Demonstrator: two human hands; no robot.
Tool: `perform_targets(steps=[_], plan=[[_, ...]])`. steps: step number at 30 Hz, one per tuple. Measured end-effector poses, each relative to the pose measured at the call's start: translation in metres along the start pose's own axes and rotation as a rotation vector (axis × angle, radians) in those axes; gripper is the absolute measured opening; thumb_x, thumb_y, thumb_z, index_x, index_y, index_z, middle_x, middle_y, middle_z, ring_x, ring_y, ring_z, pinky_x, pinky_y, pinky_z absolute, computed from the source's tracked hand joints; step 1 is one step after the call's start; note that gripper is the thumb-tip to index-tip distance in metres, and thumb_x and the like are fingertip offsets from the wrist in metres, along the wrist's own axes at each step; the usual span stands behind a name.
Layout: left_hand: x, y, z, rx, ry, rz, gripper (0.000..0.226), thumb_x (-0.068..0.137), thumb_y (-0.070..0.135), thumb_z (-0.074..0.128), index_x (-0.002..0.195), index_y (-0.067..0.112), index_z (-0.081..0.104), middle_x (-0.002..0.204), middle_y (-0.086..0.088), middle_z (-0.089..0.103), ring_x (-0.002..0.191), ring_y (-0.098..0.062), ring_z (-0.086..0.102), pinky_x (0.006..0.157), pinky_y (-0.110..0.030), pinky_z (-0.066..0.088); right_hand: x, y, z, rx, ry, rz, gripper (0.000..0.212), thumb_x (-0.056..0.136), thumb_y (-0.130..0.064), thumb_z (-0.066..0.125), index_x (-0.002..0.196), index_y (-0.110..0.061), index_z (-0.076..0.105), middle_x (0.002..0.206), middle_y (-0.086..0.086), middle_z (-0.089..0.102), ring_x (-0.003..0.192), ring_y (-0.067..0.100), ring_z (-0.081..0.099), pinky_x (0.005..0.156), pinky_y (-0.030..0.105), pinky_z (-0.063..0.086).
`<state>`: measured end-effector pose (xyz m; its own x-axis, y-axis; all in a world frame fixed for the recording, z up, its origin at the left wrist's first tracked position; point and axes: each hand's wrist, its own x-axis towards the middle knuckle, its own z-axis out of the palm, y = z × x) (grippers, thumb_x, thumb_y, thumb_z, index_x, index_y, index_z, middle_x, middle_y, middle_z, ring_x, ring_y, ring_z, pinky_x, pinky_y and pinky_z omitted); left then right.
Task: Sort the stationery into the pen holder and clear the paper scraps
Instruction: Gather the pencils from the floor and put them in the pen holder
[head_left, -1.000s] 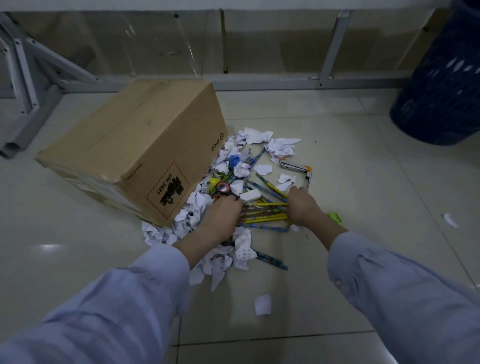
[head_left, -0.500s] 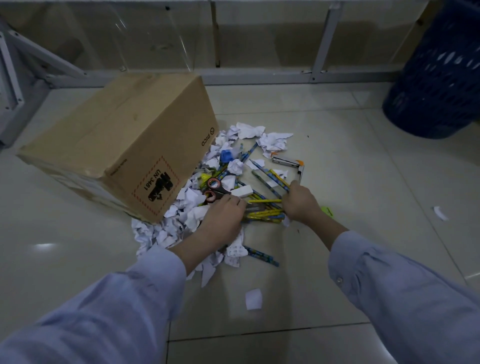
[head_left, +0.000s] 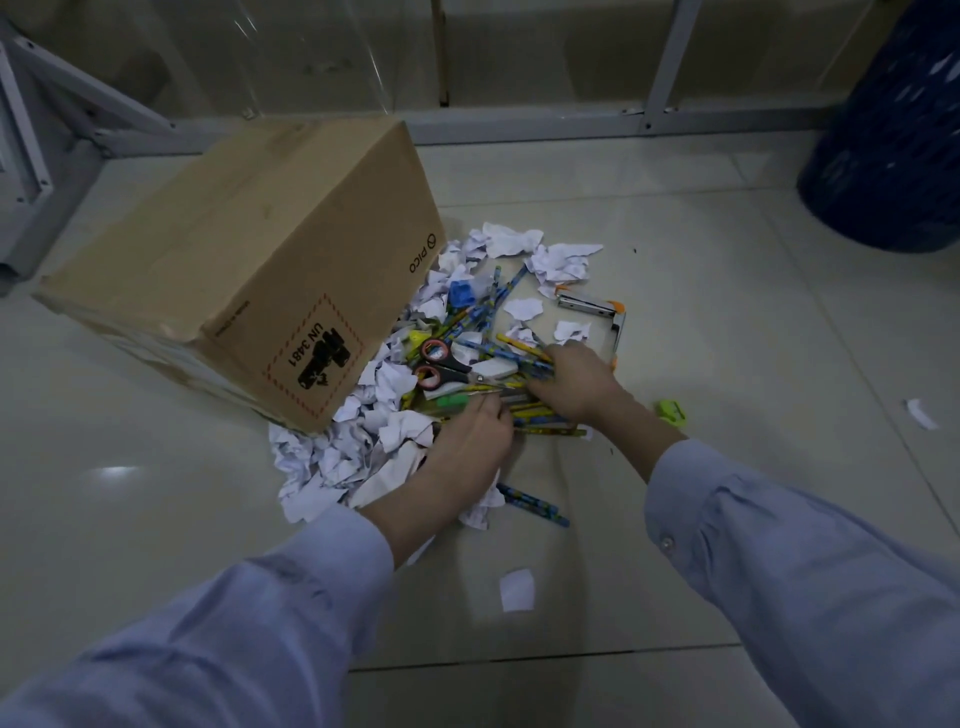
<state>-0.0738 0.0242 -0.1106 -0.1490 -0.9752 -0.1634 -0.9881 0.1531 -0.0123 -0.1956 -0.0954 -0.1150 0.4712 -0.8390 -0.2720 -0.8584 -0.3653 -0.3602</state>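
Crumpled white paper scraps lie heaped on the floor against a cardboard box, with a flat piece apart from the heap. Blue and yellow patterned pencils lie crisscrossed on the heap, one lying loose. Among them are red-handled scissors, a white eraser and a blue sharpener. A silver stapler lies hinged open beside the pile, and a green sharpener sits apart.
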Motion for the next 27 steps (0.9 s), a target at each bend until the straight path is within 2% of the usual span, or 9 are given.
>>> perform_targets(steps=[3, 7, 10, 14, 18, 21, 24, 26, 27], plan=[[0.001, 0.001, 0.004, 0.028, 0.033, 0.0, 0.043, 0.095, -0.001, 0.035, 0.138, -0.002, 0.034, 0.134, -0.02, 0.039, 0.124, -0.032, 0.036, 0.101, -0.036, 0.035, 0.006, -0.007, -0.002, -0.039, 0.023, 0.016, 0.038, 0.091, -0.044, 0.052, 0.105, -0.009, 0.056, 0.104, 0.015, 0.051, 0.094, 0.031, 0.053, 0.08, 0.041, 0.049], [0.004, 0.006, 0.005, 0.035, 0.032, -0.019, 0.045, 0.096, 0.0, 0.032, 0.14, -0.005, 0.028, 0.136, -0.021, 0.036, 0.125, -0.034, 0.035, 0.1, -0.037, 0.037, 0.013, -0.014, -0.008, -0.081, 0.005, 0.069, 0.042, 0.087, -0.054, 0.056, 0.085, -0.012, 0.053, 0.081, 0.007, 0.053, 0.085, 0.029, 0.058, 0.074, 0.041, 0.052], [0.01, 0.007, 0.006, 0.038, 0.019, -0.028, 0.039, 0.096, 0.004, 0.031, 0.134, -0.003, 0.036, 0.131, -0.021, 0.041, 0.123, -0.033, 0.039, 0.099, -0.038, 0.039, 0.017, -0.016, -0.012, -0.049, 0.002, 0.107, 0.047, 0.081, -0.057, 0.064, 0.071, -0.014, 0.047, 0.066, 0.002, 0.044, 0.076, 0.027, 0.055, 0.067, 0.038, 0.05], [0.014, 0.007, 0.009, 0.031, -0.035, -0.002, 0.034, 0.097, 0.01, 0.031, 0.128, 0.001, 0.04, 0.128, -0.02, 0.045, 0.121, -0.034, 0.041, 0.097, -0.042, 0.039, 0.02, -0.019, -0.013, 0.023, -0.002, 0.133, 0.057, 0.071, -0.058, 0.073, 0.059, -0.016, 0.036, 0.059, 0.003, 0.041, 0.055, 0.019, 0.044, 0.049, 0.028, 0.034], [0.015, 0.003, 0.013, 0.025, -0.037, 0.043, 0.033, 0.098, 0.018, 0.03, 0.126, 0.004, 0.04, 0.127, -0.018, 0.045, 0.119, -0.034, 0.041, 0.091, -0.043, 0.043, 0.018, -0.022, -0.015, -0.025, -0.016, 0.085, 0.063, 0.065, -0.067, 0.072, 0.06, -0.015, 0.036, 0.063, 0.004, 0.041, 0.057, 0.018, 0.042, 0.049, 0.03, 0.033], [0.015, -0.002, 0.014, 0.051, -0.017, 0.098, 0.031, 0.098, 0.018, 0.031, 0.125, 0.005, 0.041, 0.127, -0.017, 0.044, 0.119, -0.033, 0.041, 0.088, -0.042, 0.043, 0.016, -0.024, -0.016, -0.123, -0.038, 0.036, 0.054, 0.076, -0.056, 0.07, 0.064, -0.015, 0.036, 0.067, 0.004, 0.043, 0.07, 0.025, 0.05, 0.059, 0.033, 0.04], [0.015, -0.004, 0.01, 0.077, -0.021, 0.138, 0.033, 0.098, 0.016, 0.032, 0.129, 0.007, 0.04, 0.132, -0.016, 0.043, 0.122, -0.032, 0.04, 0.089, -0.04, 0.042, 0.014, -0.026, -0.017, -0.188, -0.056, 0.007, 0.035, 0.085, -0.042, 0.067, 0.084, -0.011, 0.051, 0.083, 0.009, 0.054, 0.074, 0.026, 0.05, 0.065, 0.033, 0.043], [0.015, -0.005, 0.004, 0.082, -0.034, 0.172, 0.036, 0.097, 0.015, 0.034, 0.132, 0.008, 0.038, 0.133, -0.014, 0.045, 0.123, -0.031, 0.041, 0.092, -0.039, 0.04, 0.014, -0.027, -0.018, -0.209, -0.088, -0.01, 0.028, 0.088, -0.035, 0.065, 0.095, -0.009, 0.057, 0.086, 0.01, 0.053, 0.076, 0.027, 0.05, 0.067, 0.034, 0.043], [0.015, -0.006, 0.0, 0.073, -0.04, 0.189, 0.038, 0.095, 0.015, 0.038, 0.133, 0.009, 0.037, 0.133, -0.014, 0.046, 0.123, -0.031, 0.042, 0.093, -0.039, 0.039, 0.013, -0.028, -0.019, -0.216, -0.114, -0.015, 0.026, 0.089, -0.032, 0.063, 0.095, -0.008, 0.055, 0.085, 0.01, 0.051, 0.076, 0.026, 0.05, 0.067, 0.034, 0.043]])
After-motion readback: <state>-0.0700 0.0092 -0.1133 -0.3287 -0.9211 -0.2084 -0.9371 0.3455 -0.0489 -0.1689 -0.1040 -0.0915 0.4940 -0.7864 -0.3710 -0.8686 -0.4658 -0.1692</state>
